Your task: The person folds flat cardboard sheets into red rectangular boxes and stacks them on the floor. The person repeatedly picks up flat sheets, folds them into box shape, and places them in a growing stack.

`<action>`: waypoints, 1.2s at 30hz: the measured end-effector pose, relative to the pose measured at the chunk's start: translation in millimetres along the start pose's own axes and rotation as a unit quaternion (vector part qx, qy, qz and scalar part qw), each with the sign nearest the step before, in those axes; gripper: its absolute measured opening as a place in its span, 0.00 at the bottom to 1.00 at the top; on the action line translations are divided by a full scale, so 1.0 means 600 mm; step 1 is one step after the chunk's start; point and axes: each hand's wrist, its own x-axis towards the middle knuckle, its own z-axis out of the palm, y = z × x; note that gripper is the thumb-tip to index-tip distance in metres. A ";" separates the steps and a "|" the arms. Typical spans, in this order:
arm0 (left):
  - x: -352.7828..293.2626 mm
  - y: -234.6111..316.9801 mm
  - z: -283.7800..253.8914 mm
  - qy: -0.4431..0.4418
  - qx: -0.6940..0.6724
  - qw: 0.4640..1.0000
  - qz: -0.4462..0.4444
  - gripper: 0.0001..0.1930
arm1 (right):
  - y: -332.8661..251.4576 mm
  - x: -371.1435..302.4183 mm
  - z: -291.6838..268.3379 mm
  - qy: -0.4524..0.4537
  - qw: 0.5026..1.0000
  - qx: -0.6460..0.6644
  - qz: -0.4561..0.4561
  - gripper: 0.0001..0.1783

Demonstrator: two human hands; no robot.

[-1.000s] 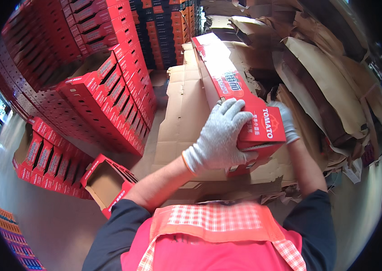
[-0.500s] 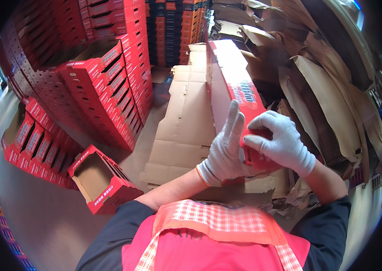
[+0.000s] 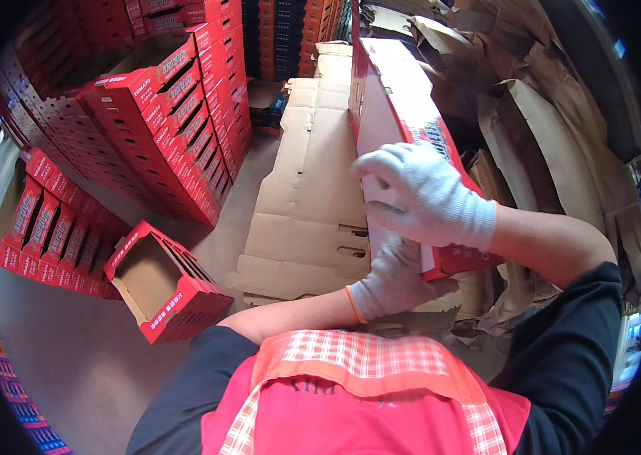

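Observation:
A red cardboard carton (image 3: 415, 98) with a pale inner side stands on its long side in front of me, slanting away. My right hand (image 3: 419, 189), in a white knitted glove, lies across its near part. Its bent fingers and thumb point left with a gap between them, and nothing shows in that gap. Lower down, my left hand (image 3: 392, 280), gloved too, holds the carton's near bottom corner. The thumb passes under the corner; the other fingertips are hidden behind my right hand. Flat brown cardboard sheets (image 3: 297, 182) lie beneath and left of the carton.
Tall stacks of red cartons (image 3: 176, 129) rise at the left, with a lower row of red cartons (image 3: 47, 227) nearer. One open red carton (image 3: 146, 280) sits on the floor (image 3: 70, 356) by my left elbow. Torn brown paper wrapping (image 3: 563, 152) is heaped at the right.
My right hand has moved left and up from the carton's near end, across its upper edge. My left hand has dropped lower, to the near corner. The view has shifted slightly.

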 end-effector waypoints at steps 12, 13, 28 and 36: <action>-0.042 0.019 -0.050 0.104 -0.043 0.994 -0.010 0.70 | 0.121 0.118 0.003 0.020 0.819 0.385 0.426 0.14; -0.046 0.024 -0.053 0.045 -0.054 0.995 -0.071 0.68 | 0.120 0.114 0.023 0.001 0.888 0.325 0.324 0.15; -0.099 -0.110 -0.426 -0.160 0.711 0.679 0.092 0.35 | 0.246 -0.322 0.179 -0.195 0.957 -0.187 0.105 0.33; -0.012 -0.195 -0.259 -0.500 0.459 0.730 0.082 0.31 | 0.069 -0.320 0.138 -0.171 0.965 -0.003 0.199 0.38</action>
